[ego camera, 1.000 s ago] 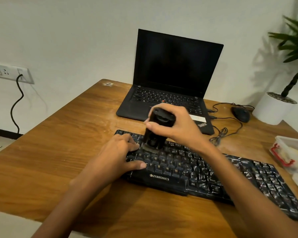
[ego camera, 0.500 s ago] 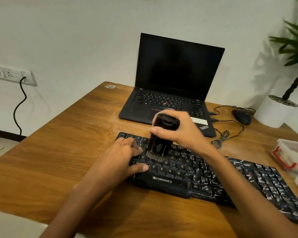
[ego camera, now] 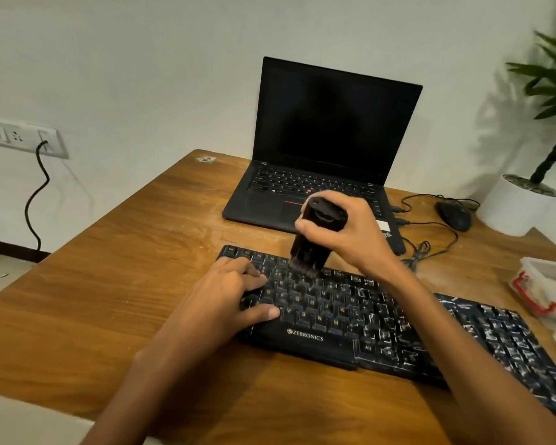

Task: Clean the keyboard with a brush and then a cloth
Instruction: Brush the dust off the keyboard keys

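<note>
A black Zebronics keyboard (ego camera: 398, 332) lies across the wooden table (ego camera: 109, 300), its right half smeared with white dust. My right hand (ego camera: 350, 236) grips a black brush (ego camera: 312, 239) upright, bristles down on the upper key rows left of centre. My left hand (ego camera: 225, 293) rests flat on the keyboard's left end, fingers spread over the keys and thumb along the lower row. No cloth is visible in the view.
An open black laptop (ego camera: 328, 149) stands behind the keyboard. A black mouse (ego camera: 454, 215) and its tangled cable (ego camera: 418, 252) lie at the right rear, beside a white plant pot (ego camera: 514, 213). A clear container with a red clip (ego camera: 546, 290) sits at the right edge.
The brush in my right hand has moved from the middle key rows up to the top rows. My left hand stays planted on the keyboard's left end.
</note>
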`<state>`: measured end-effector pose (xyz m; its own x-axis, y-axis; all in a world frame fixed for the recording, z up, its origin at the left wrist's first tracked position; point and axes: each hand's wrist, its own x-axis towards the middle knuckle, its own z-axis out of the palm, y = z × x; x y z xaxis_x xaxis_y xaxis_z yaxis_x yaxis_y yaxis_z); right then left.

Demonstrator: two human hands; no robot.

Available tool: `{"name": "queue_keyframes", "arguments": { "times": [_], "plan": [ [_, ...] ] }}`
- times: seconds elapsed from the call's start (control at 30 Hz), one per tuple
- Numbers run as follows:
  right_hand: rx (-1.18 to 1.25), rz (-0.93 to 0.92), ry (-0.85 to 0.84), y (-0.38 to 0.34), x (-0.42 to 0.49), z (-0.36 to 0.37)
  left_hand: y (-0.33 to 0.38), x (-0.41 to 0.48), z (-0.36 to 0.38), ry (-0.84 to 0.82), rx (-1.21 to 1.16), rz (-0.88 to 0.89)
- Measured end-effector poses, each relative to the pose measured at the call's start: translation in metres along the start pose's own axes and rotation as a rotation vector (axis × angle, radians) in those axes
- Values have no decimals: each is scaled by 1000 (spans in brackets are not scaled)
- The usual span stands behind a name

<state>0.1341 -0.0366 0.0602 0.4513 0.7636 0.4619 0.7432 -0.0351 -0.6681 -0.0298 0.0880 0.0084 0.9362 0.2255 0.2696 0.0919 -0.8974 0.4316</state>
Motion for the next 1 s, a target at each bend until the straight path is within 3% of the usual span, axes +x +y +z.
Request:
{"name": "queue_keyframes", "arguments": {
  "times": [0.1,0.23,0.37,0.47,0.53,0.67,0.87,1.0],
  "plan": [
    [41,59,-187,-2,-10,1,-2,0,1,8,-19,-1],
    [6,76,10,10,-6,-18,-2,-2,2,7,-30,-1],
    [38,114,-181,6,-15,-14,-2,-2,3,17,-27,2],
    [-77,98,7,9,1,-16,-2,-3,3,29,-6,4],
    [4,37,66,-2,14,-8,-2,-4,1,47,25,16],
    [76,-47,-98,-18,15,32,-3,-6,1,62,11,5],
    [-82,90,-179,4,-1,-14,-3,-6,3,46,10,-4],
    [-116,9,-155,-6,9,-13,-1,-6,2,43,12,-4]
  ]
}}
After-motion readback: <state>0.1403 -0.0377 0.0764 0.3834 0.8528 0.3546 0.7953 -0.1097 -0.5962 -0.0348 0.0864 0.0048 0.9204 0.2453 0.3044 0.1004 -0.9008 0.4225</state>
